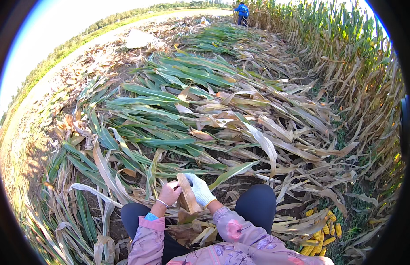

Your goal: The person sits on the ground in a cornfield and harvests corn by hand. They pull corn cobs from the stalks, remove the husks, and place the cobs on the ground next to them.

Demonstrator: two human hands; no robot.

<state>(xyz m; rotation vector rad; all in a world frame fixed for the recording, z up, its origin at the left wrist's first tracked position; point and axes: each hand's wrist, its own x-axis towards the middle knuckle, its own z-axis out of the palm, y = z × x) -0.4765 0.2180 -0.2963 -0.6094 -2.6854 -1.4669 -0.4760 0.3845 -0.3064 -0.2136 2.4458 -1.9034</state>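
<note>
A pale dry corn husk (189, 195) stands between my hands, above the ground between my bent knees. My bare left hand (170, 193) has its fingertips pinched at the husk's left side. On the right side my right hand (200, 190), in a white knit glove, is closed around the husk's upper part. A small dark patch shows at the glove's fingers; I cannot tell what it is. Whether an ear of corn is inside the husk is hidden. Cut corn stalks (221, 132) with green and dry leaves lie just beyond my hands.
A pile of husked yellow corn ears (319, 237) lies at lower right. Standing corn (350, 63) lines the right side. A person in blue (242, 14) stands far off by the corn's edge. A pale sheet (138, 38) lies among dry leaves at upper left.
</note>
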